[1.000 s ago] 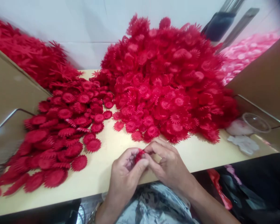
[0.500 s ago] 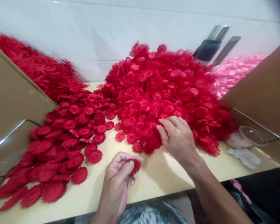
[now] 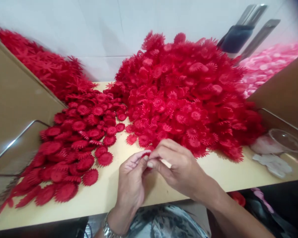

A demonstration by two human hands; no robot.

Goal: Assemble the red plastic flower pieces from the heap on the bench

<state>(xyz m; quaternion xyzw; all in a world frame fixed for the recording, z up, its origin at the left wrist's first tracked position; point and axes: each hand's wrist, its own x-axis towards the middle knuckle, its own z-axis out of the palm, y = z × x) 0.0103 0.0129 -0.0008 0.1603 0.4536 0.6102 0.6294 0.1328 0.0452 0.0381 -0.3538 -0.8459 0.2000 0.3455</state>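
The red piece (image 3: 146, 154) is at the centre, above the near edge of the table (image 3: 109, 198). The left hand (image 3: 132, 181), at 7 o'clock, pinches it, apparently to steady it. The right hand (image 3: 177, 167), at 4 o'clock, brings thumb and forefinger close to its edge; whether they grip it cannot be told. The piece shows deep red, mostly covered by fingers. Toothed red discs (image 3: 90, 177) lie at 9 o'clock, a larger heap (image 3: 183, 102) at 1 o'clock, both presumably for easy reach.
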